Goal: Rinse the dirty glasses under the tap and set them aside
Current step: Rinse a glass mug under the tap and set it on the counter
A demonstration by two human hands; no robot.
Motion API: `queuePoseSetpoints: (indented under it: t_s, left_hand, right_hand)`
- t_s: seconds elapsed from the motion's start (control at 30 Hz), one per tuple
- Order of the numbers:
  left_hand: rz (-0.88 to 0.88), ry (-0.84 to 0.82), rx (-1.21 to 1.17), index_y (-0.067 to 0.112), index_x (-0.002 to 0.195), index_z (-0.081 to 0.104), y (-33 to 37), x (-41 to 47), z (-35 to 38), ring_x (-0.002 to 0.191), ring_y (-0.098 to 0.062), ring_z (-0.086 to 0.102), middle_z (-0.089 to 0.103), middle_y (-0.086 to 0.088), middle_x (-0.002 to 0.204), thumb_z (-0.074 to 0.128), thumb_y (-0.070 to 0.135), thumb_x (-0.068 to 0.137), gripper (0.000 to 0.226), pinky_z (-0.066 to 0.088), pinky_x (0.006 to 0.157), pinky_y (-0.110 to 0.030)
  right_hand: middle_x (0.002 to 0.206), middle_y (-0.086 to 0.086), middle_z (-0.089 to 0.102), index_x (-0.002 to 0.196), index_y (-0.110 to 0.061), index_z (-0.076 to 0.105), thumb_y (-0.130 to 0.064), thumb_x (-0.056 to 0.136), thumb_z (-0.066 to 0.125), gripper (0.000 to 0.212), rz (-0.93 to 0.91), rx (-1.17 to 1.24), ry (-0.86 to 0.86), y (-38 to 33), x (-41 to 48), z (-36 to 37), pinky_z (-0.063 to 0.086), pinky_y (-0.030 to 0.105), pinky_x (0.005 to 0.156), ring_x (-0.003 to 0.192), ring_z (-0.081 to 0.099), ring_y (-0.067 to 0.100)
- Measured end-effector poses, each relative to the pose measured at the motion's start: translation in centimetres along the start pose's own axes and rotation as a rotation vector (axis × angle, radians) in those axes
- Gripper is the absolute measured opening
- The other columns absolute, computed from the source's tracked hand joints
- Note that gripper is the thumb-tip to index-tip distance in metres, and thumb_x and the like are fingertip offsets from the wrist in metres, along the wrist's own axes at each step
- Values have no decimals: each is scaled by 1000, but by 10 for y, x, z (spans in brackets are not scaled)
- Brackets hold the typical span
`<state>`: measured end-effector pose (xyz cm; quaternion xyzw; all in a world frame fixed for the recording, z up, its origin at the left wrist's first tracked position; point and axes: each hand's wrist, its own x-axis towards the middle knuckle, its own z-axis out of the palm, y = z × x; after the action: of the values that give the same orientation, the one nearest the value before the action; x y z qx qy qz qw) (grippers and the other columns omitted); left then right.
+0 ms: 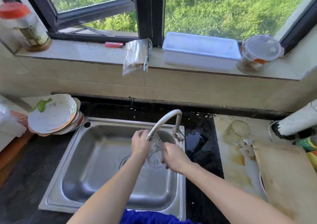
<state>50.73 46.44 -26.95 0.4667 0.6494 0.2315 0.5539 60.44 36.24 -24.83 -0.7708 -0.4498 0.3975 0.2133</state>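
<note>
While water runs from the tap point(164, 120), your left hand point(139, 144) and right hand point(173, 156) grip a clear glass point(155, 152) between their fingers, above the steel sink point(96, 155); another glass point(237, 131) lies well right.

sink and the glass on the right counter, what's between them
In the head view, a dark countertop strip with a water puddle lies between sink and glass.

Plates point(51, 115) left of sink point(96, 177), glass point(237, 131) on counter right, tub point(200, 50) on sill behind.
</note>
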Motion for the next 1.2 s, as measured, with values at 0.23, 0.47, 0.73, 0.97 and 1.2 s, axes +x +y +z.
queuePoseSetpoints:
  t_s: [0.23, 0.47, 0.73, 0.97, 1.2]
  left_hand:
    - [-96, -197, -156, 13, 135, 46, -4, -11, 11, 90, -19, 56, 61, -9, 117, 47, 12, 98, 38, 50, 77, -31]
    - [-207, -298, -95, 4, 119, 58, 12, 6, -21, 78, -28, 59, 61, -11, 95, 53, 35, 89, 43, 56, 79, -50]
    - [-341, -736, -10, 17, 112, 70, 1, 21, -68, 91, -25, 65, 69, -8, 112, 62, 46, 87, 38, 52, 77, -34]
    - [-354, -694, -241, 14, 115, 62, -12, 20, -81, 100, -28, 61, 59, -14, 117, 68, 37, 78, 44, 50, 86, -45]
    - [-150, -162, -270, 9, 106, 61, -17, 3, -62, 85, -29, 64, 67, -17, 107, 80, 41, 72, 51, 53, 71, -45]
  right_hand:
    - [81, 8, 67, 79, -14, 53, -20, 95, 37, 24, 69, -74, 159, 4, 12, 9, 51, 40, 67, 73, 62, 24]
    - [68, 13, 66, 74, -10, 57, -15, 101, 45, 31, 198, 500, -71, -9, 8, 3, 38, 25, 44, 42, 46, 13]
    - [57, -1, 52, 80, -11, 50, -6, 98, 40, 21, 389, 711, -610, 1, 15, -29, 25, 12, 36, 38, 38, 2]
    - [52, -2, 47, 69, -17, 49, -20, 97, 44, 28, 597, 893, -300, -8, 35, -14, 28, 13, 35, 41, 42, 7]
    - [116, 2, 64, 142, -30, 34, -43, 99, 40, 45, 398, 572, 137, -49, 34, 40, 57, 31, 59, 81, 68, 21]
